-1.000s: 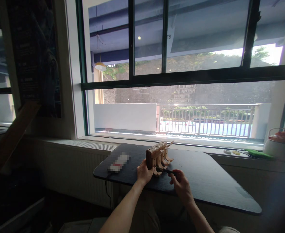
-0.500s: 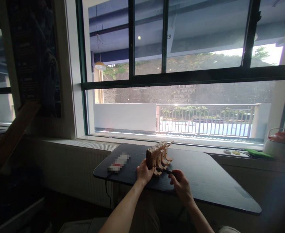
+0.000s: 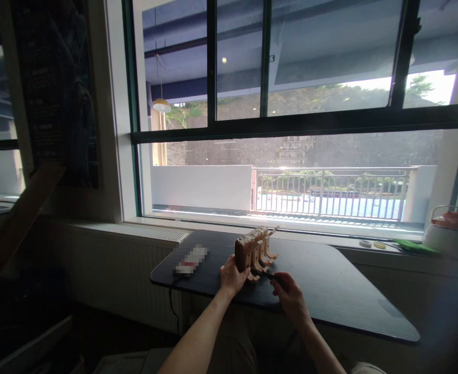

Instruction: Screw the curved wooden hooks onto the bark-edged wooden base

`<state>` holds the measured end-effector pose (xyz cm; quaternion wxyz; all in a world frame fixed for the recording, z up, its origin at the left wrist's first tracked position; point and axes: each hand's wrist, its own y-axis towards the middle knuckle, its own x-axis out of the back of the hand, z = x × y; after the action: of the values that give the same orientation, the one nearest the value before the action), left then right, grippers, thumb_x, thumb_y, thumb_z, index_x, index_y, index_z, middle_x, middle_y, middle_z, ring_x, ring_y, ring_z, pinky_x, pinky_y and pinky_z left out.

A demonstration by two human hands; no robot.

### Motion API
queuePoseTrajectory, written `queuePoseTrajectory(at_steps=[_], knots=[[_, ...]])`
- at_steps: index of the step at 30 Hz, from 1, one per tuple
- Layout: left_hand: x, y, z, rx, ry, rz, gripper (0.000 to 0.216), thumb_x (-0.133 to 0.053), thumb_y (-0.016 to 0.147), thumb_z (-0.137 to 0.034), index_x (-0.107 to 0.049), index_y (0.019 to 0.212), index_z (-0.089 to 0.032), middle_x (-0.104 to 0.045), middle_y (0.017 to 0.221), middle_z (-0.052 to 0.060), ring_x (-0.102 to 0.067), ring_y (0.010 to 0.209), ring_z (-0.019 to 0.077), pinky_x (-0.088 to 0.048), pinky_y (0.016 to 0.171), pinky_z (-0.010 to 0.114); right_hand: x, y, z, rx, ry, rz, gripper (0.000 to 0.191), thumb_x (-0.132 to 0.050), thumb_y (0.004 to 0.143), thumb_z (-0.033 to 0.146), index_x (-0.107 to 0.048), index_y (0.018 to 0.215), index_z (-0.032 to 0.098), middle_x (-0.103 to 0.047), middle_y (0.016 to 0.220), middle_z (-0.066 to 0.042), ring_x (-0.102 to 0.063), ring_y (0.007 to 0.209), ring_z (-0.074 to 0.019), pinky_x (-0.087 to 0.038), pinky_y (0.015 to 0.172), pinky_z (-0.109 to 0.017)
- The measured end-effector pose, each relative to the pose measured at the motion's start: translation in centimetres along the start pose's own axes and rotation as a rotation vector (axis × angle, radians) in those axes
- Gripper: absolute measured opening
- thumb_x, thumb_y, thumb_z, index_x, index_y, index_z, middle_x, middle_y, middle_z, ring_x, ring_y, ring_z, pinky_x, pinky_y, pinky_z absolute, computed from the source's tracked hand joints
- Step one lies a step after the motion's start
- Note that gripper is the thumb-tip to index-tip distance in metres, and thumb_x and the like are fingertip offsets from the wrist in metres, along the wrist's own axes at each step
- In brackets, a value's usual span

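Observation:
On the dark table stands a wooden piece (image 3: 252,240) with a rough, pale top and a row of curved wooden hooks along its right side. My left hand (image 3: 233,278) grips its near end, thumb pressed against the lower front. My right hand (image 3: 291,297) is closed around the black handle of a slim tool (image 3: 268,274). The tool points left, its tip in among the nearest hooks beside my left thumb. The exact kind of tool is too dark and small to make out.
The dark table (image 3: 341,291) has rounded corners and meets the window sill. At its left lies a blurred-out flat item (image 3: 192,261), with a cable hanging below. A kettle-like container (image 3: 450,234) and a green cloth (image 3: 415,246) rest on the right sill. A wooden plank (image 3: 22,223) leans at left.
The fingers of my right hand have shifted very slightly on the tool handle. My left hand and the wooden piece stay in place.

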<state>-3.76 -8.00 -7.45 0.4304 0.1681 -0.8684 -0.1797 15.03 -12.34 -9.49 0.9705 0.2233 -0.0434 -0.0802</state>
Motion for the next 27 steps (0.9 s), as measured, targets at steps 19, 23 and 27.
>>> queuePoseTrajectory(at_steps=[19,23,27], knots=[[0.2,-0.1,-0.1,-0.024,-0.003,0.0,0.039,-0.063,0.075,-0.037,-0.05,0.109,-0.022,-0.061,0.115,0.005,-0.054,0.112,0.0196,-0.038,0.089,0.029,0.2,-0.2,0.7,-0.016,-0.034,-0.056,0.041,-0.055,0.074,0.043,-0.054,0.106,0.019,-0.058,0.064,0.002,-0.048,0.047,-0.0124,-0.042,0.046,-0.026],[-0.1,0.0,0.3,-0.037,-0.032,-0.027,0.039,-0.064,0.073,-0.037,-0.051,0.107,-0.022,-0.062,0.113,0.004,-0.055,0.11,0.0199,-0.039,0.088,0.029,0.1,-0.2,0.7,-0.005,0.0,-0.047,0.041,-0.058,0.073,0.047,-0.054,0.101,0.018,-0.063,0.069,-0.001,-0.051,0.048,-0.0124,-0.044,0.047,-0.026],[-0.3,0.1,0.5,-0.031,-0.032,-0.038,0.039,-0.064,0.073,-0.037,-0.051,0.107,-0.022,-0.063,0.111,0.004,-0.056,0.108,0.0199,-0.039,0.087,0.029,0.2,-0.2,0.9,-0.005,-0.019,-0.014,0.042,-0.055,0.076,0.054,-0.057,0.096,0.017,-0.06,0.062,0.001,-0.051,0.046,-0.0123,-0.044,0.047,-0.026]])
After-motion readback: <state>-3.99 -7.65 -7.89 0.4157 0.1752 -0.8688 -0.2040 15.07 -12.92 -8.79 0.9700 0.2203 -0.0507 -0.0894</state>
